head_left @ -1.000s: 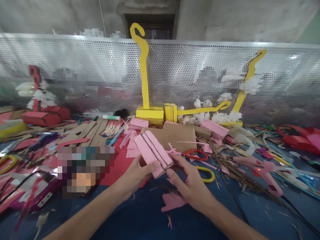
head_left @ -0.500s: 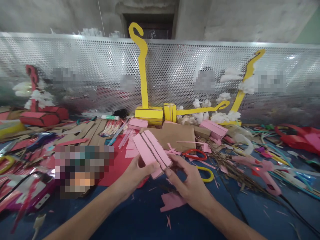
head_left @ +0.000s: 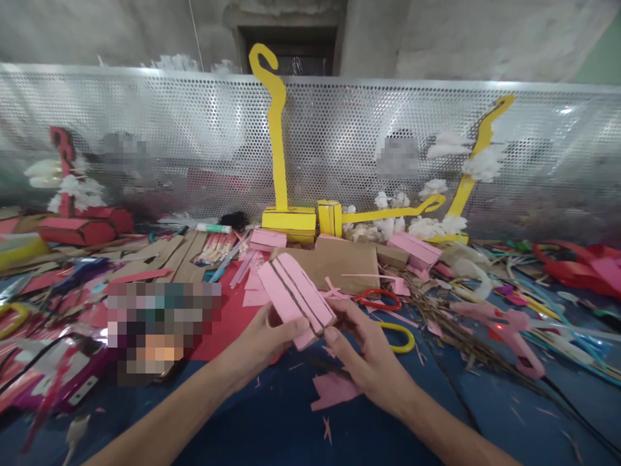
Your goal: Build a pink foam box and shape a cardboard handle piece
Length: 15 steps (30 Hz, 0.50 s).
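A pink paper-covered box (head_left: 294,295) with dark lines along its edges is tilted above the blue work surface. My left hand (head_left: 272,336) grips its near left side, thumb lying on the top face. My right hand (head_left: 358,340) pinches the lower right corner between thumb and fingers. Some fingers of both hands are hidden beneath or behind the box. Below the right hand lies a torn piece of pink paper (head_left: 334,391). Just past that hand are scissors with yellow handles (head_left: 402,338) and a red handle loop (head_left: 381,299).
A pink glue gun (head_left: 509,333) with a lit red light lies right, its cord trailing forward. Yellow hook-topped pieces (head_left: 276,142) stand on box bases before the perforated metal panel (head_left: 339,136). Brown cardboard (head_left: 347,265), twigs, straws and paper scraps crowd the surface. A red piece (head_left: 77,226) sits left.
Both hands keep hold of the pink box, which has shifted very slightly with the right fingers at its corner. Everything around it looks the same.
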{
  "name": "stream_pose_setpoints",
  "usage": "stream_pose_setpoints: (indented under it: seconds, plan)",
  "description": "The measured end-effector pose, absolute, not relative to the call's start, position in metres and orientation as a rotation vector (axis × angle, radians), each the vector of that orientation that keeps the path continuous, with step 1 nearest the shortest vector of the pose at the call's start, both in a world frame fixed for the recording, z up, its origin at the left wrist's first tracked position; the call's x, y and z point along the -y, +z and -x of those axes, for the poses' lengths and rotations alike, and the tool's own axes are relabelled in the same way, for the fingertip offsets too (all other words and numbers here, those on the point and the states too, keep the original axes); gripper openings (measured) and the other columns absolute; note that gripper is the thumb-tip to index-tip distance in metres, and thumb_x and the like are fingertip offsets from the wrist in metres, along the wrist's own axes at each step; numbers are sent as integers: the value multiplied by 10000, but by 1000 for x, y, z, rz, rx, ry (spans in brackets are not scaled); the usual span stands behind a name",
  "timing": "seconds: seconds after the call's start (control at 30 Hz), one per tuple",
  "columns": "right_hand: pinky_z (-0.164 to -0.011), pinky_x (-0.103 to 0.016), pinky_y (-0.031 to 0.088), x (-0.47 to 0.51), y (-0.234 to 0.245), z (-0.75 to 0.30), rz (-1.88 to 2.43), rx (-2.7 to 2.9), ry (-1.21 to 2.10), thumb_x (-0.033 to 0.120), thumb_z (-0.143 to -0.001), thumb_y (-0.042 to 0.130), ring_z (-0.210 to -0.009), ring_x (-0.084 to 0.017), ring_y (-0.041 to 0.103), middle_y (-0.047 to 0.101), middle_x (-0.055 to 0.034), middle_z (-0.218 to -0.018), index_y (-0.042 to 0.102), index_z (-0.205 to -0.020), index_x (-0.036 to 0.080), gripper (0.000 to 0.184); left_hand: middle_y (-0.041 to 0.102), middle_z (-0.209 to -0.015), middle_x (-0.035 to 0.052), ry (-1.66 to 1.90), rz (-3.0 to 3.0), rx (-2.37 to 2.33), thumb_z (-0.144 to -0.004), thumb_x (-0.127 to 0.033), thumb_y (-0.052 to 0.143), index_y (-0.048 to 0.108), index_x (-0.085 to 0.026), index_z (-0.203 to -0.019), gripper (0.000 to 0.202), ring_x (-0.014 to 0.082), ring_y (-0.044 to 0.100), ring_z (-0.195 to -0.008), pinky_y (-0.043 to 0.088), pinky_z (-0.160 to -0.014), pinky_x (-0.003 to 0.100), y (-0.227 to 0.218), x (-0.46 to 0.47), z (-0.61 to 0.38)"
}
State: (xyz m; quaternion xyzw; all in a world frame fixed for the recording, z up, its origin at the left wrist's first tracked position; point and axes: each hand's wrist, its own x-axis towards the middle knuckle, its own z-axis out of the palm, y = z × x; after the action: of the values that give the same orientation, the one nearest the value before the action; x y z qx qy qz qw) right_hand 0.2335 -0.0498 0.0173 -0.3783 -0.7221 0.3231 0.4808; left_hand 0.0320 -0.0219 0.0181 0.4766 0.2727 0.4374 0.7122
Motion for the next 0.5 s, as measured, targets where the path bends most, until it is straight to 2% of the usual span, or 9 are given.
stream_pose_setpoints:
  seconds: [0.27, 0.5]
  plan:
    - [-929, -353, 568, 52, 17, -232, 837, 1683, 976, 407, -1018, 529, -1021, -217, 667, 675, -92, -1158, 566, -1282, 241, 314, 713, -1252, 128, 920, -1018, -566, -812, -319, 815, 708, -185, -1204, 428, 317, 644, -1207, 495, -1049, 420, 14, 20, -32]
    - [-963, -383, 558, 54, 14, -236, 849, 1712, 935, 403, -1017, 524, -1031, -226, 659, 653, -106, -1220, 544, -1324, 248, 344, 687, -1323, 117, 963, -1083, -595, -777, -314, 843, 681, -210, -1236, 498, 335, 602, -1284, 481, -1084, 435, 19, 23, -29]
